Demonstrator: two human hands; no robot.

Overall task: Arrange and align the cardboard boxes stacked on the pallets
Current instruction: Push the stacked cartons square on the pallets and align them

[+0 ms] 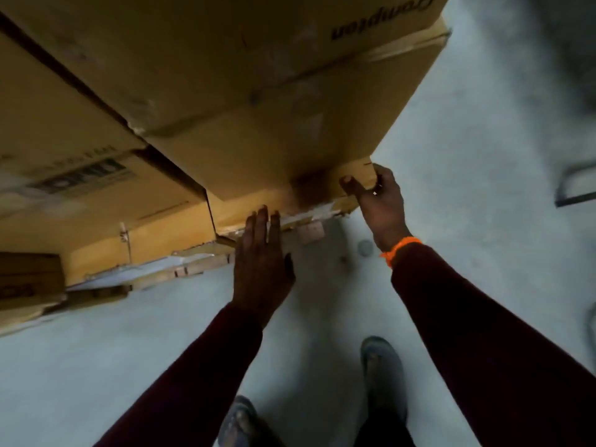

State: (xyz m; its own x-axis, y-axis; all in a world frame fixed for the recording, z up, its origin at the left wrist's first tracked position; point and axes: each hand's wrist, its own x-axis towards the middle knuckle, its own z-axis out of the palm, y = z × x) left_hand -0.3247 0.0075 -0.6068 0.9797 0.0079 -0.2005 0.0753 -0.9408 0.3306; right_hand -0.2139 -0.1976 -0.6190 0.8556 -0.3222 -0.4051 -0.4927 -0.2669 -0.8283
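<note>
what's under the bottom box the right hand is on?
A wooden pallet: one block of it shows just below the bottom box. The rest of the pallet there is covered by the box itself.

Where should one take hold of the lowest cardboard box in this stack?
Grip the lowest box at its right corner, from the right: that edge stands free, and the right hand wraps it there. The flat left hand can push.

Maroon sleeves point(193, 366), orange band point(400, 250) on right wrist, grey shoes point(383, 372)
</note>
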